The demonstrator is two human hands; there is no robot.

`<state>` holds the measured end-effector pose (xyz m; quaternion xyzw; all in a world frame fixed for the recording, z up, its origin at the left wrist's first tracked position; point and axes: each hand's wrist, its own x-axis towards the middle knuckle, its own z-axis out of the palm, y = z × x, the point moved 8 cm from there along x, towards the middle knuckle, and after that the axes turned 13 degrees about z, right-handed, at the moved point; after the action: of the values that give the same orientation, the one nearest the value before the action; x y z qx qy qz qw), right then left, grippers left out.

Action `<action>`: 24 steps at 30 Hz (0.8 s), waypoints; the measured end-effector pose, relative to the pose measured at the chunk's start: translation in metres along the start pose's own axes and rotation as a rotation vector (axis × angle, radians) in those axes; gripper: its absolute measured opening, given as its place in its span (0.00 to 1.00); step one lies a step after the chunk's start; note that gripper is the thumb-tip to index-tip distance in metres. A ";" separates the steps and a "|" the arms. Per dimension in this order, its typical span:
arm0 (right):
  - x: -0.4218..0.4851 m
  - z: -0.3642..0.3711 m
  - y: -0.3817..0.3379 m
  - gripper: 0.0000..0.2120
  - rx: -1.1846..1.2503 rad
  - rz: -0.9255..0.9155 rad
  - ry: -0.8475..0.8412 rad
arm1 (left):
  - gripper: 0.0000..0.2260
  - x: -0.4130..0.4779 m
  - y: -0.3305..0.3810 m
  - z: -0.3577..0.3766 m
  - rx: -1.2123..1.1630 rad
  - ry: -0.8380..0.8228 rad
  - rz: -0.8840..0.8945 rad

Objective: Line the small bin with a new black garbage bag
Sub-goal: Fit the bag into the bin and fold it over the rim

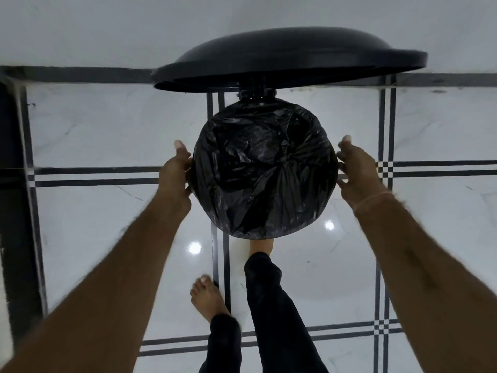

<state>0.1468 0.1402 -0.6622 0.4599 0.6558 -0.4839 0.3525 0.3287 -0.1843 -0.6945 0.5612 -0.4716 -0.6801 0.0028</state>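
A small round bin stands on the floor below me, its mouth covered by a crinkled black garbage bag [265,170] that is folded over the rim all around. The black lid [290,59] stands raised behind it on its hinge. My left hand [176,173] presses against the bag at the bin's left rim, its fingers curled on the plastic. Just off the right rim is my right hand [359,173], fingers spread, not clearly touching. My right foot reaches under the bin's front edge, where the pedal is hidden.
The floor [107,125] is glossy white tile with black double lines. A white wall rises behind the lid. A dark strip [10,184] runs down the left edge. My left foot [208,297] rests on the floor in front of the bin.
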 end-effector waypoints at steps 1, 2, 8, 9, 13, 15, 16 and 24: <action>-0.006 -0.012 0.010 0.22 0.063 -0.028 0.053 | 0.21 -0.011 -0.006 -0.006 -0.011 0.089 0.013; -0.012 -0.021 0.026 0.21 0.112 -0.009 0.068 | 0.20 -0.024 -0.014 -0.012 -0.026 0.149 0.014; -0.028 -0.008 0.106 0.12 0.359 0.374 -0.171 | 0.23 -0.071 -0.059 -0.001 -0.297 0.012 -0.164; -0.026 -0.006 0.106 0.10 0.388 0.365 -0.176 | 0.23 -0.070 -0.058 0.000 -0.339 0.019 -0.168; -0.010 -0.007 0.105 0.10 0.432 0.284 -0.176 | 0.18 -0.061 -0.066 -0.002 -0.399 0.071 -0.202; -0.007 -0.015 0.117 0.16 0.429 0.284 -0.162 | 0.21 -0.065 -0.074 -0.004 -0.414 0.053 -0.218; -0.009 -0.018 0.127 0.18 0.436 0.298 -0.179 | 0.23 -0.071 -0.079 -0.004 -0.430 0.041 -0.240; -0.040 0.024 0.174 0.18 0.644 0.467 -0.260 | 0.13 -0.108 -0.118 0.012 -0.598 0.002 -0.329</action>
<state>0.3248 0.1259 -0.6872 0.6181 0.2988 -0.6255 0.3708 0.4212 -0.0539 -0.6892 0.6049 -0.1544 -0.7791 0.0579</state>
